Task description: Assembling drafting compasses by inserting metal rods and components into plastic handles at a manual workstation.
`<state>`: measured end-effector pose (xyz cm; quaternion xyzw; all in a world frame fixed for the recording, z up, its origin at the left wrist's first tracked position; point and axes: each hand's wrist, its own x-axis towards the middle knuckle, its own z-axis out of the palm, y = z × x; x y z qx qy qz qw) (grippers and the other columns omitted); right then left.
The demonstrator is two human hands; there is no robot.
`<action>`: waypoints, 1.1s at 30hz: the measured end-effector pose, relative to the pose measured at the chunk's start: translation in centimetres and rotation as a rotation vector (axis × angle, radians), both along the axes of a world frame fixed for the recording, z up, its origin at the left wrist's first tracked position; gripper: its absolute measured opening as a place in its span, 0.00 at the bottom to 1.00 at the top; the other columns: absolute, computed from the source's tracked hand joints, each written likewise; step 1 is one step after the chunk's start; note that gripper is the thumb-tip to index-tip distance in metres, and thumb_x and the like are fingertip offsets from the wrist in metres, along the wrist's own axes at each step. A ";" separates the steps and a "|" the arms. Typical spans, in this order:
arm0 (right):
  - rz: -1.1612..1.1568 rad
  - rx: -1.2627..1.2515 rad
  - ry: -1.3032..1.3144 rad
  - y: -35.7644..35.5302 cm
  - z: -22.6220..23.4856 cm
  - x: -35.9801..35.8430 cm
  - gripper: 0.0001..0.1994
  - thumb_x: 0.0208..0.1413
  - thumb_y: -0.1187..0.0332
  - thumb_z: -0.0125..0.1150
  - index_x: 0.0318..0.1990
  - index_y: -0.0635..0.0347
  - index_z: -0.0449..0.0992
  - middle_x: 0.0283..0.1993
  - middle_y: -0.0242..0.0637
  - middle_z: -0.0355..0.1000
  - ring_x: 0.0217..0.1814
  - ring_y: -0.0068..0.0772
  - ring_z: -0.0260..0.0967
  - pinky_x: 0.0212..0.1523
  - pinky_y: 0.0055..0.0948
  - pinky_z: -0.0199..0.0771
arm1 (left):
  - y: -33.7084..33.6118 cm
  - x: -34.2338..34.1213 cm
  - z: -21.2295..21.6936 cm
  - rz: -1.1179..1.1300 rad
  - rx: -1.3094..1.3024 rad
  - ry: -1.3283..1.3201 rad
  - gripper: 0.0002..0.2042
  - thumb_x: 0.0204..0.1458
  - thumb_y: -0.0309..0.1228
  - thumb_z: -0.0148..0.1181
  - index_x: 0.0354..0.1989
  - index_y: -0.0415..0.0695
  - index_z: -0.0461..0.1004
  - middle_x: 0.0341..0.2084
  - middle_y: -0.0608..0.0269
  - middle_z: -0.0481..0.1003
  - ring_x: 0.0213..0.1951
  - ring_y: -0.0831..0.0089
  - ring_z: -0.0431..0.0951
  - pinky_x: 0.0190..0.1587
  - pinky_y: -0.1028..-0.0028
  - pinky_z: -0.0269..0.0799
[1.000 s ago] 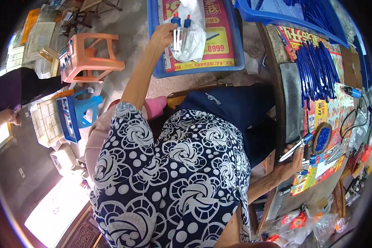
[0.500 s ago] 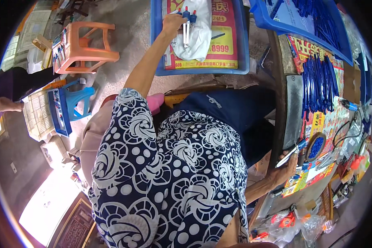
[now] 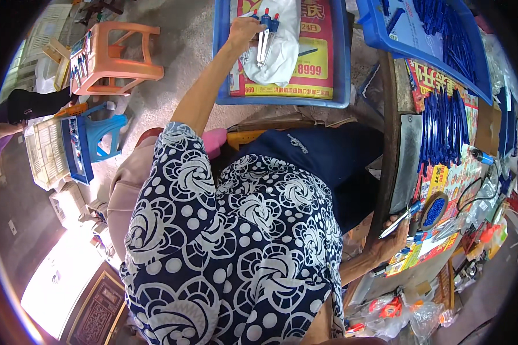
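At the top, my left hand (image 3: pixel 246 31) reaches out with its fingers closed at the blue head of a drawing compass (image 3: pixel 262 46). This compass has thin silver legs and a red tip, and others like it lie beside it. They rest on a white cloth (image 3: pixel 282 66) in a blue tray (image 3: pixel 217 63). At the lower right, by the bench edge, my right hand (image 3: pixel 392 237) grips another drawing compass (image 3: pixel 398 222) with silver legs and a blue head. Part of its fingers is hidden. An oval bowl (image 3: pixel 433 211) of small blue pieces sits next to this hand.
A bundle of long blue parts (image 3: pixel 443 129) lies on the bench, below a blue bin (image 3: pixel 380 34) of similar parts. An orange stool (image 3: pixel 118 70) bears more compasses. Near a blue stool (image 3: pixel 108 138) and a pale crate (image 3: pixel 45 152), another person's arm (image 3: pixel 34 106) comes in from the left.
My left hand stays at the compasses on the cloth, and my right hand keeps its compass. The view has shifted slightly. At the left, the other person's hand has moved.
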<state>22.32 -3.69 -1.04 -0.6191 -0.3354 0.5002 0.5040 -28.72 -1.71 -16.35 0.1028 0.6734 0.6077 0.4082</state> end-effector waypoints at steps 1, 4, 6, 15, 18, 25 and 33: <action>-0.008 -0.005 0.022 0.0 0.0 0.2 0.08 0.51 0.69 0.54 0.34 0.64 0.69 0.22 0.37 0.70 0.18 0.21 0.63 0.19 0.15 0.64 | 0.2 0.0 -0.1 -0.012 0.007 -0.001 0.08 0.40 0.20 0.59 0.31 0.35 0.71 0.20 0.60 0.70 0.23 0.70 0.74 0.27 0.63 0.74; 0.011 -0.009 0.055 0.3 -0.3 0.2 0.07 0.51 0.69 0.55 0.33 0.64 0.69 0.22 0.37 0.70 0.18 0.20 0.63 0.19 0.15 0.64 | -0.2 0.1 0.9 0.024 -0.024 0.008 0.09 0.40 0.20 0.59 0.32 0.35 0.71 0.20 0.60 0.70 0.21 0.70 0.73 0.26 0.64 0.74; 0.031 -0.007 0.061 0.4 -0.5 0.2 0.07 0.51 0.69 0.55 0.33 0.64 0.69 0.22 0.37 0.70 0.18 0.20 0.63 0.19 0.15 0.64 | -0.8 -0.1 0.9 0.030 -0.044 0.019 0.08 0.39 0.21 0.59 0.31 0.35 0.72 0.20 0.61 0.70 0.22 0.71 0.73 0.26 0.65 0.74; 0.050 0.009 -0.016 0.2 -0.5 0.6 0.09 0.52 0.66 0.53 0.31 0.63 0.69 0.22 0.35 0.69 0.18 0.18 0.62 0.21 0.15 0.63 | -0.6 -0.8 0.4 -0.068 -0.185 0.278 0.07 0.39 0.25 0.58 0.28 0.37 0.74 0.17 0.60 0.73 0.18 0.75 0.73 0.20 0.75 0.72; 0.047 0.004 -0.026 0.3 -0.7 0.7 0.09 0.52 0.65 0.53 0.32 0.63 0.69 0.22 0.35 0.70 0.18 0.19 0.62 0.21 0.15 0.63 | -0.4 -0.9 0.1 -0.057 -0.351 0.428 0.08 0.37 0.26 0.58 0.28 0.38 0.75 0.19 0.57 0.74 0.18 0.73 0.75 0.20 0.75 0.73; 0.037 0.037 -0.027 0.1 -0.9 0.5 0.10 0.53 0.65 0.53 0.33 0.64 0.70 0.22 0.36 0.70 0.17 0.20 0.63 0.19 0.15 0.63 | -0.7 -1.3 -0.2 -0.089 -0.322 0.439 0.09 0.41 0.24 0.49 0.28 0.39 0.76 0.20 0.56 0.75 0.18 0.71 0.76 0.21 0.73 0.75; 0.043 0.028 -0.035 0.1 -0.6 0.7 0.08 0.52 0.68 0.53 0.34 0.65 0.69 0.23 0.37 0.70 0.19 0.21 0.65 0.22 0.15 0.65 | -0.3 -0.7 0.7 -0.094 -0.277 0.394 0.10 0.39 0.22 0.48 0.28 0.37 0.76 0.19 0.57 0.74 0.17 0.72 0.75 0.21 0.74 0.75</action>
